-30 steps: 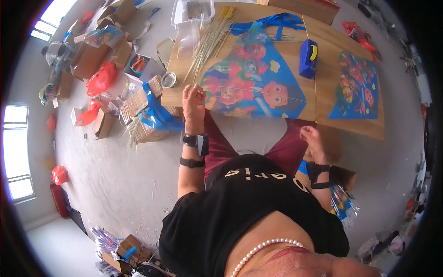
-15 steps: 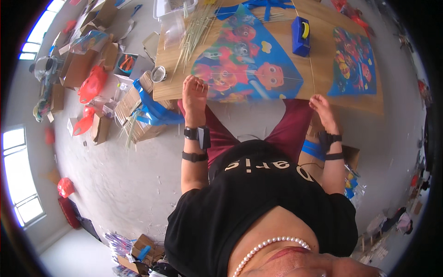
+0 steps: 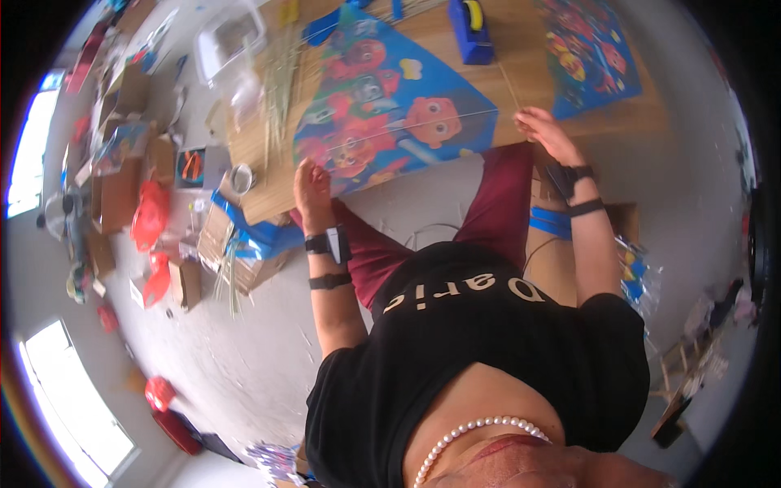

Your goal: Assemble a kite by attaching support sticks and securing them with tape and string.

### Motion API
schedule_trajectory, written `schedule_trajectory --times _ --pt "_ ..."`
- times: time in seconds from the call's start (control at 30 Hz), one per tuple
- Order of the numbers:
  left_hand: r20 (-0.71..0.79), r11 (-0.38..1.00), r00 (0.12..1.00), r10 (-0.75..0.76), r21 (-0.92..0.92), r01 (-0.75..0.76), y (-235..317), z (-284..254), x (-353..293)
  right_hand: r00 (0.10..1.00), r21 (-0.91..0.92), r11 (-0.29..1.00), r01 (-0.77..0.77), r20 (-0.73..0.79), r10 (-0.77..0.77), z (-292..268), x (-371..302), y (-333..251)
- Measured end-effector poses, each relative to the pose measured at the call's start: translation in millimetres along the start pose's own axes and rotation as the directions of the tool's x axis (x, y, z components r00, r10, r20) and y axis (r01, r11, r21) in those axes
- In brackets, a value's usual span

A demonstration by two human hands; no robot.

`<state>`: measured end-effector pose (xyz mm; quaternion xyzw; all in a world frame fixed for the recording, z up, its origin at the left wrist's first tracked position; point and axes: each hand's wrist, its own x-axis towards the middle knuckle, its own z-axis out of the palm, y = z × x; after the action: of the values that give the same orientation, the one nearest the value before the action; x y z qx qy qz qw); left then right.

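A kite-shaped printed sheet [image 3: 382,114], blue with bright cartoon figures, lies at the near edge of the wooden table [image 3: 521,49]. A thin pale line crosses it from side to side; whether stick or thread I cannot tell. My left hand [image 3: 312,189] is at the sheet's near left edge, fingers curled in. Off the sheet's right corner, my right hand [image 3: 549,137] hovers by the table edge with its fingertips drawn together. Anything within either hand's fingers is too small to make out. Both wrists carry black straps.
A blue tape dispenser [image 3: 472,32] with yellow tape stands beyond the sheet. Another printed sheet [image 3: 594,61] lies right. Thin pale sticks [image 3: 281,89], a clear plastic tub [image 3: 230,41] and a tape roll [image 3: 242,178] are left. Cardboard boxes [image 3: 122,191] and red bags [image 3: 150,215] crowd the floor.
The view has shifted and turned, so table and sheet appear further left and tilted. My hands keep nearly the same poses at the sheet's two sides.
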<state>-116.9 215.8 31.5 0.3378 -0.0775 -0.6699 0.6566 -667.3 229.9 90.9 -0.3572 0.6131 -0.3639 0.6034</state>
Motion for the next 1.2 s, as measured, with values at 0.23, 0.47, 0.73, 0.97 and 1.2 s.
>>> schedule_trajectory --times 0.23,0.47,0.73,0.97,1.2 --pt "-0.036 0.977 0.999 -0.029 0.208 0.035 2.5 10.6 12.4 0.997 -0.227 0.973 -0.033 -0.072 0.017 -6.6 47.3 7.8" --pt "-0.096 0.921 0.995 0.028 0.391 0.011 -1.0 24.3 16.3 0.974 -0.483 0.874 0.059 -0.166 -0.158 -8.9 83.1 39.7" --pt "-0.169 0.819 0.972 0.165 0.572 -0.040 -3.5 9.1 23.6 0.920 -0.533 0.810 0.245 -0.136 -0.368 -7.9 104.4 70.9" --pt "-0.155 0.704 0.952 0.263 0.706 -0.079 -9.8 -1.7 34.2 0.905 -0.574 0.778 0.255 -0.140 -0.401 -16.1 115.6 88.0" --pt "-0.177 0.653 0.917 0.357 0.750 -0.109 -18.4 2.7 40.1 0.914 -0.644 0.748 0.160 -0.189 -0.358 -18.3 110.6 86.4"
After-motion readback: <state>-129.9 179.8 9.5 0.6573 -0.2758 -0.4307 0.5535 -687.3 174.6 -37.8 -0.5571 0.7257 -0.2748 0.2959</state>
